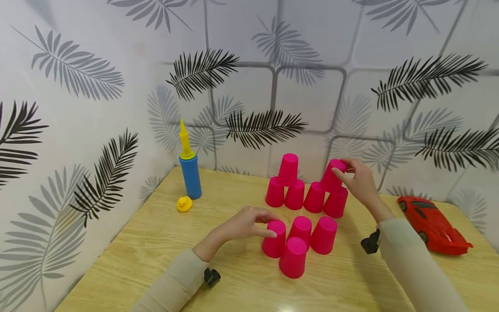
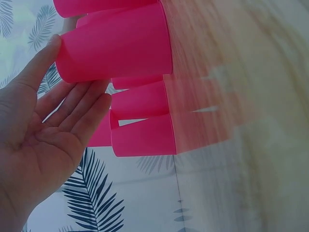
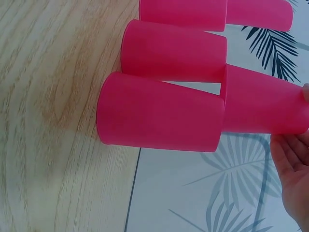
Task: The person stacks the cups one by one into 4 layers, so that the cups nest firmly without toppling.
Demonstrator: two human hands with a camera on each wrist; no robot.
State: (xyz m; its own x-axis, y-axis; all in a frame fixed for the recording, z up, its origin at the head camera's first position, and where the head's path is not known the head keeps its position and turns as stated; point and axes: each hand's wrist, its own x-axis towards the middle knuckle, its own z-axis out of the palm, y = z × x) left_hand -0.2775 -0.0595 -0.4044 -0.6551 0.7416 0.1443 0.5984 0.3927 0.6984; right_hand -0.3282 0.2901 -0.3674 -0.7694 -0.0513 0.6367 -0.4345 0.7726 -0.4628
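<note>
My left hand (image 1: 244,225) holds an upside-down pink cup (image 1: 274,243) by its upper part, thumb on the near side and fingers behind; the cup stands on the table. In the left wrist view the thumb touches the rim of that cup's base. My right hand (image 1: 362,184) pinches another pink cup (image 1: 330,180), which rests across two upside-down cups (image 1: 335,203) at the back. Left of these, a third cup (image 1: 288,169) sits on two more cups (image 1: 274,193). Several single cups (image 1: 293,260) stand in front, close to my left hand.
A red toy car (image 1: 434,225) lies at the right, beyond my right forearm. At the back left stands a blue and yellow hand pump (image 1: 190,175), with a yellow rubber duck (image 1: 184,203) before it. A patterned wall (image 1: 241,160) borders the wooden table (image 1: 156,242).
</note>
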